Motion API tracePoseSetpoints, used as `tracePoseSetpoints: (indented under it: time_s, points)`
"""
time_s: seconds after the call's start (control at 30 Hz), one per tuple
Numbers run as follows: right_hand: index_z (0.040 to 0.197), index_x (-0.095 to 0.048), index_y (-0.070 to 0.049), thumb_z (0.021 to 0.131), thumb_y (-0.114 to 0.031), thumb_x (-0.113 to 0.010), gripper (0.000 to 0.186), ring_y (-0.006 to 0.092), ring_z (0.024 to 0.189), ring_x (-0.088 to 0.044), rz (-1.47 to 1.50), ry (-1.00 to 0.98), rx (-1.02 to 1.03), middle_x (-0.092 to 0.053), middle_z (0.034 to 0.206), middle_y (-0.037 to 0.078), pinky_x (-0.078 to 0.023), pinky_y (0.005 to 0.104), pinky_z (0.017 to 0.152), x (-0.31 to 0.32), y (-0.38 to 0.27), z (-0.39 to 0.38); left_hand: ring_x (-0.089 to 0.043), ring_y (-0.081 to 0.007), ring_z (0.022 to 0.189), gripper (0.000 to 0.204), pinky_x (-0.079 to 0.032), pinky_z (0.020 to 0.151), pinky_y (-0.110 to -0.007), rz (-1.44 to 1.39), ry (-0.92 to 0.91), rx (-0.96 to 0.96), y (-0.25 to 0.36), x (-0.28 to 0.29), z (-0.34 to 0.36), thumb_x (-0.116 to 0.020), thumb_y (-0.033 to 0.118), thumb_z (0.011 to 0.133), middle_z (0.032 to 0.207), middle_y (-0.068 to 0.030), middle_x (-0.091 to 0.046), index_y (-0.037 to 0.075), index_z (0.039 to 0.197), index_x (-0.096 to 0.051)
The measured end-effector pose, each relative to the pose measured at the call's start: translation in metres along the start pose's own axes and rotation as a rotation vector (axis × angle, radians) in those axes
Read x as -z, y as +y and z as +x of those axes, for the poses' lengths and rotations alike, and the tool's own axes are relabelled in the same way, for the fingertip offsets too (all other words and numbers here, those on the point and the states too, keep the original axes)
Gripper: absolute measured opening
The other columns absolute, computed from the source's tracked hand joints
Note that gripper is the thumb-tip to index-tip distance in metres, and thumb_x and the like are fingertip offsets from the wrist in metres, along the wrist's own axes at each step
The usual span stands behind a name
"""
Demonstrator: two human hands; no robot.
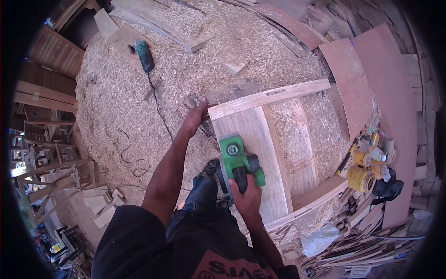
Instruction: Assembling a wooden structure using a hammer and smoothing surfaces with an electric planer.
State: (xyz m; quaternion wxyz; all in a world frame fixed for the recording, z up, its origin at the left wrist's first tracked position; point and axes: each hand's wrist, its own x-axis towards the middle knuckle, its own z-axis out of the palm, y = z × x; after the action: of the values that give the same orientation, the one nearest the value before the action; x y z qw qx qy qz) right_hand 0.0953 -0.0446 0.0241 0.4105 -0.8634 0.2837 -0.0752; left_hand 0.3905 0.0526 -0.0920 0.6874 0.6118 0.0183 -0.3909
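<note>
A wooden frame (272,95) with a wide pale panel (268,195) lies over wood shavings. My left hand (199,115) grips the frame's upper left corner, thumb out and fingertips partly hidden. My right hand (247,197) is wrapped round the black handle of a green electric planer (234,148), which rests on the panel's left part. My legs show just left of the frame, below the planer.
A teal angle grinder (143,58) with a cord lies on the shavings (107,93). Plywood sheets (385,93), yellow containers (360,183) and a white bag (319,239) are at right. Wooden furniture (49,56) stands left. Offcuts lie around.
</note>
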Motion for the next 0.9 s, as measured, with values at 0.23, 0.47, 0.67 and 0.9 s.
tracePoseSetpoints:
  time_s: [0.23, 0.47, 0.67, 0.9]
  points:
    - [0.096, -0.058, -0.001, 0.09, -0.027, -0.076, 0.032, 0.0349, 0.063, -0.067, 0.018, 0.032, 0.021, -0.065, 0.07, 0.018, -0.05, 0.044, 0.059, -0.021, -0.023, 0.039, -0.052, -0.0256, 0.133, 0.09, -0.03, 0.119, -0.04, -0.134, -0.055, 0.091, -0.009, 0.013, 0.009, -0.022, 0.074, 0.1, 0.141, -0.013, -0.06, 0.001, 0.139, -0.058]
    - [0.099, -0.059, -0.002, 0.088, -0.042, -0.076, 0.045, 0.0489, 0.069, -0.065, 0.061, 0.045, 0.011, -0.065, 0.073, 0.026, -0.05, 0.055, 0.062, -0.037, -0.046, 0.088, -0.055, -0.0305, 0.131, 0.089, -0.038, 0.117, -0.042, -0.179, -0.016, 0.09, -0.004, 0.005, 0.004, -0.026, 0.07, 0.102, 0.136, -0.016, -0.063, -0.006, 0.132, -0.061]
    - [0.097, -0.059, -0.001, 0.089, -0.043, -0.075, 0.046, 0.0489, 0.074, -0.066, 0.04, 0.048, -0.012, -0.066, 0.076, 0.028, -0.051, 0.0542, 0.064, -0.048, -0.073, 0.135, -0.054, -0.0248, 0.127, 0.093, -0.037, 0.113, -0.04, -0.194, -0.103, 0.155, -0.02, 0.023, 0.021, -0.021, 0.075, 0.099, 0.136, -0.0139, -0.062, 0.0, 0.137, -0.06]
    - [0.107, -0.064, 0.001, 0.093, -0.031, -0.073, 0.036, 0.0259, 0.07, -0.068, 0.085, 0.088, -0.044, -0.069, 0.08, 0.017, -0.052, 0.0403, 0.064, -0.012, -0.044, 0.082, -0.053, -0.0284, 0.132, 0.087, -0.038, 0.117, -0.041, -0.157, -0.008, 0.116, -0.001, 0.011, 0.002, -0.032, 0.07, 0.1, 0.137, -0.0168, -0.062, -0.005, 0.133, -0.061]
